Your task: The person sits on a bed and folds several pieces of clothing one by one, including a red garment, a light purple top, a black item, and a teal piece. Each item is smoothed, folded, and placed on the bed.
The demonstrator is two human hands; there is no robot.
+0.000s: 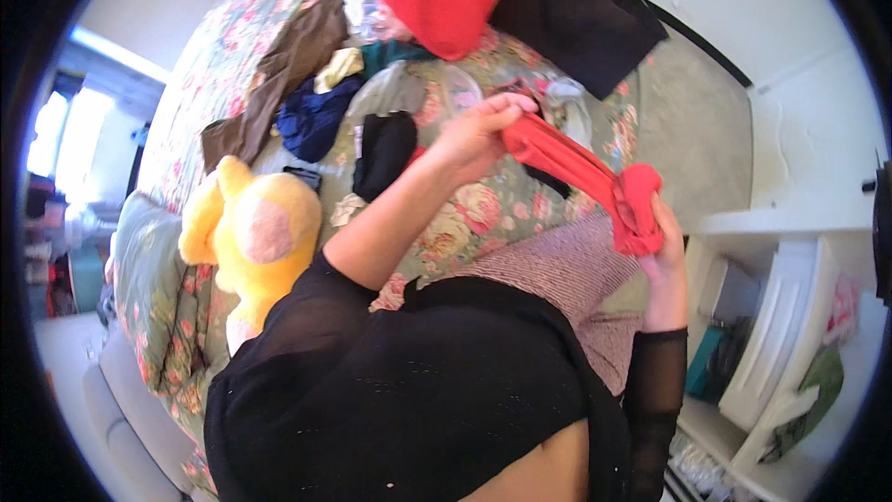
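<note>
Bed with floral cover fills the upper frame; strewn with clothes, a yellow plush toy at its left edge. White drawer unit at right, drawers pulled out.

Red garment: thin stretchy fabric, pulled into a taut band above the bed cover, running down-right and bunched into a wad at the lower end.

Left hand: fingers closed in a pinch on the band's upper end.

Right hand: fingers curled shut around the bunched lower end; fingertips hidden by fabric.
</note>
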